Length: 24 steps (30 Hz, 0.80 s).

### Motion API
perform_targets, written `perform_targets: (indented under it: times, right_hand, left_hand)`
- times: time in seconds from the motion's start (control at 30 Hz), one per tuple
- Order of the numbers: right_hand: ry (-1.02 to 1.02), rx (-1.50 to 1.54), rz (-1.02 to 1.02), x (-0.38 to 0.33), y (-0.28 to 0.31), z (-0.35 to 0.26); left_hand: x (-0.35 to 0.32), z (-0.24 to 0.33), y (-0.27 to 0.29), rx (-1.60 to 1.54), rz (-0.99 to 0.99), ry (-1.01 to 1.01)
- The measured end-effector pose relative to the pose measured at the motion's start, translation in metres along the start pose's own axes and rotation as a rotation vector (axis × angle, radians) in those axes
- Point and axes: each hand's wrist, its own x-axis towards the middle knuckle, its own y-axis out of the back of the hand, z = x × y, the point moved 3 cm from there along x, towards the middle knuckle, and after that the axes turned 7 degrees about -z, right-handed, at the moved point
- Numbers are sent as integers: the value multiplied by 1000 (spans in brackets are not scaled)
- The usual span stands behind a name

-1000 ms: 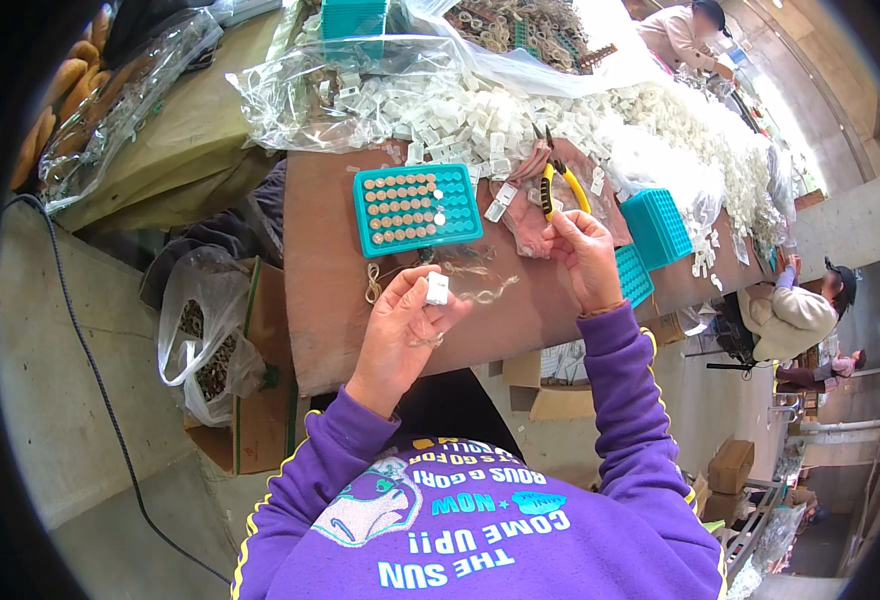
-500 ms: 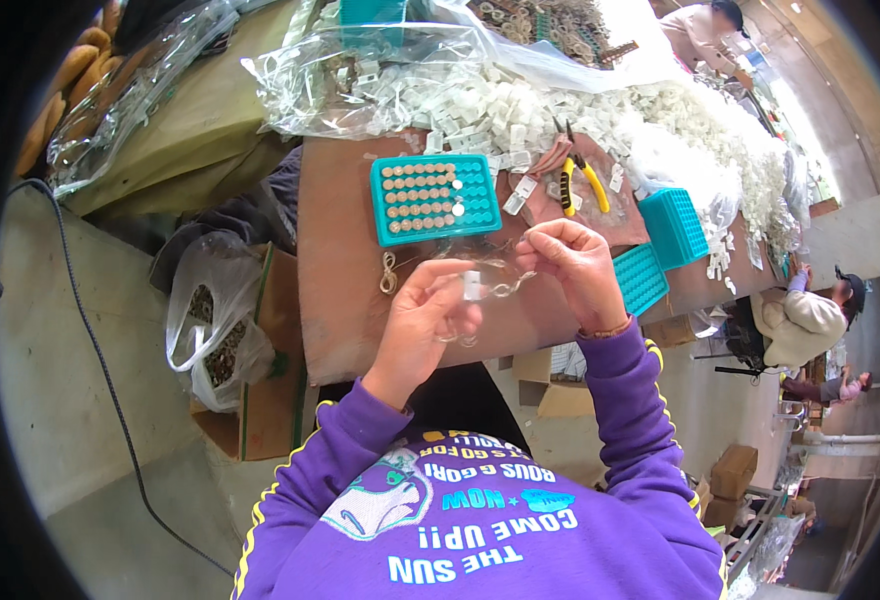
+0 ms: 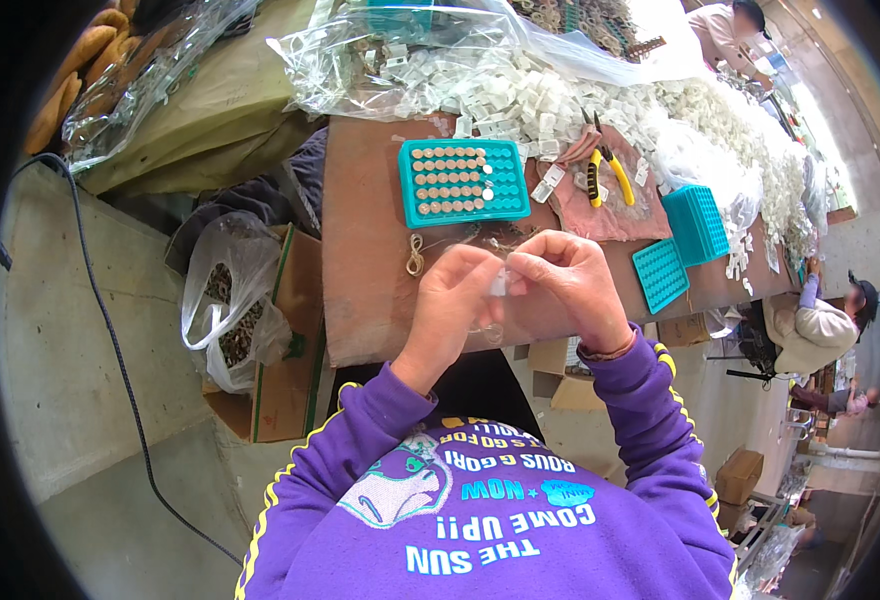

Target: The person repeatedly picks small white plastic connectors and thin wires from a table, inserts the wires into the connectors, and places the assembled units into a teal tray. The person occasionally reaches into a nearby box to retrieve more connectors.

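Pinched between both sets of fingertips: a small white plastic piece [image 3: 501, 284], held above the brown table [image 3: 370, 270]. Left hand [image 3: 457, 300] and right hand [image 3: 570, 285] meet knuckle to knuckle, purple-sleeved forearms angling in from below (wrists raised). Beyond them a teal tray [image 3: 463, 180] of round parts; yellow-handled pliers [image 3: 605, 172] on pink cloth; a thin cord loop [image 3: 415, 255].

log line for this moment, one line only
left hand pinching small white clip | right hand pinching same clip | above brown table | teal tray behind | yellow-handled pliers idle
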Motion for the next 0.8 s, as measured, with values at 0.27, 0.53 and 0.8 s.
perform_targets:
  times: [0.27,0.53,0.8]
  right_hand:
    - [201,-88,177,2,24,10]
    - [478,-1465,575,14,96,31]
    - [535,-1344,560,-18,72,31]
  left_hand:
    - [1,0,4,-121,-1,6]
    - [2,-2,3,-114,-10,4]
    - [1,-3,3,-122,-30,12]
